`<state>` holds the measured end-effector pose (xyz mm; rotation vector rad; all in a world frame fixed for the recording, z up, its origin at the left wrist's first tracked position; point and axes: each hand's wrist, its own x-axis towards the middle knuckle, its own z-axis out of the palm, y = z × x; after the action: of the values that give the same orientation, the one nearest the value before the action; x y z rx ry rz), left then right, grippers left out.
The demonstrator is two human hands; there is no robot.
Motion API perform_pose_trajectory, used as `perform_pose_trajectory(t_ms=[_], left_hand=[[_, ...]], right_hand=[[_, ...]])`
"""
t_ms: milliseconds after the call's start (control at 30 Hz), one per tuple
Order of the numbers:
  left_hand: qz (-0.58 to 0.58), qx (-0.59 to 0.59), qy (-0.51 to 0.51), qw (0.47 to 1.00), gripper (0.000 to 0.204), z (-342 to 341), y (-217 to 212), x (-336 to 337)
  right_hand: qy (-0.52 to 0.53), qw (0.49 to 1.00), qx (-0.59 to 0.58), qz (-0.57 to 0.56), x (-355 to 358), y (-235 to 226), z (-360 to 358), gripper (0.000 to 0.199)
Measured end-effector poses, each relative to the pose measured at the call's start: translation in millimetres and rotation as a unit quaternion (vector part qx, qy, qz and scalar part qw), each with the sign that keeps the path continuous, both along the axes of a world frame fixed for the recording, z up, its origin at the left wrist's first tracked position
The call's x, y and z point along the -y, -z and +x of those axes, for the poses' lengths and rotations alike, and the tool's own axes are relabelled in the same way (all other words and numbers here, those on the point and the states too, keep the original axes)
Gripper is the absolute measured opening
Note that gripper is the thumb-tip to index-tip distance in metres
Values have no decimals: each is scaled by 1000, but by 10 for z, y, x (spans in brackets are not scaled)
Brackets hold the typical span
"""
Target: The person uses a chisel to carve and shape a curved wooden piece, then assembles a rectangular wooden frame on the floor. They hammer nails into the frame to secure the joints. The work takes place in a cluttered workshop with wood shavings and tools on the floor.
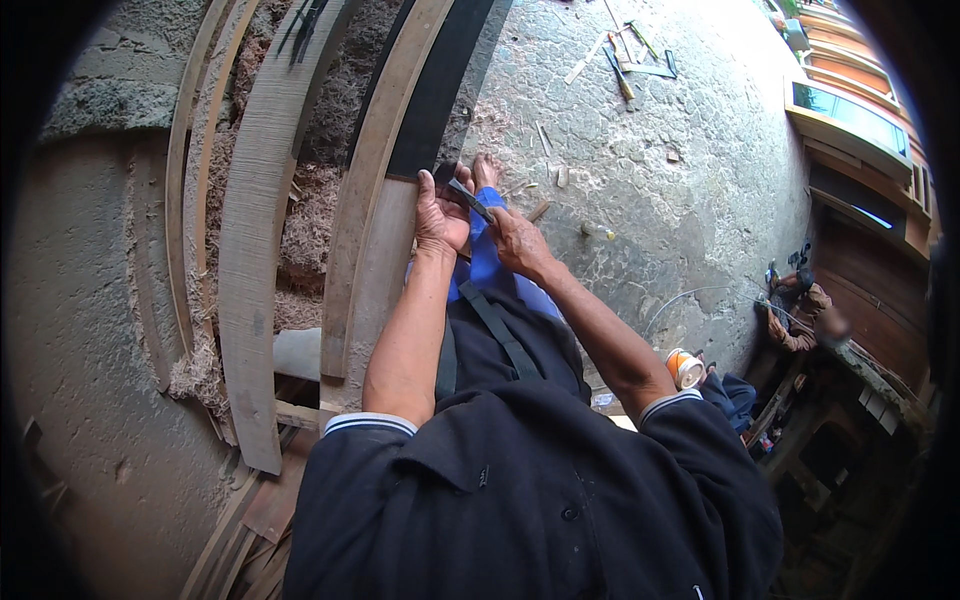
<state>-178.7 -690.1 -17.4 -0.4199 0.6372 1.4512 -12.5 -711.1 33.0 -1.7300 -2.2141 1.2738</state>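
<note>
My right hand (520,243) is closed around a tool with a narrow dark metal part (470,200); its exact kind is unclear. The metal slants up and left to my left hand (443,217), which is palm up with the thumb raised and the fingers curled. What the left fingers hold is hidden. Just beyond that hand is the end of a long dark board (425,140). A short wooden piece (538,212) juts out beside my right hand; I cannot tell whether it belongs to the tool. My bare foot (487,170) shows past the hands.
Long wooden planks (250,220) and wood shavings (310,215) lie to my left. Several hand tools (625,80) are on the rough concrete floor (700,190) ahead. At the right are another person (800,310), an orange and white container (685,368) and wooden frames (855,130).
</note>
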Motion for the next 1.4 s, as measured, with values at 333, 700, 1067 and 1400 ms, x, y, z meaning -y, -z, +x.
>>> perform_pose_trajectory(t_ms=[333, 700, 1067, 1400], left_hand=[[8, 7, -5, 1000, 55, 8, 19, 1], [3, 5, -10, 1000, 52, 7, -21, 2], [-6, -1, -4, 1000, 53, 3, -37, 6], [17, -1, 6, 1000, 53, -4, -19, 12]], right_hand=[[-21, 999, -27, 4, -19, 85, 78, 28], [-30, 1000, -3, 7, -54, 65, 74, 30], [-36, 999, 27, -6, -91, -151, 52, 22], [-5, 999, 32, -25, -32, -180, 8, 27]])
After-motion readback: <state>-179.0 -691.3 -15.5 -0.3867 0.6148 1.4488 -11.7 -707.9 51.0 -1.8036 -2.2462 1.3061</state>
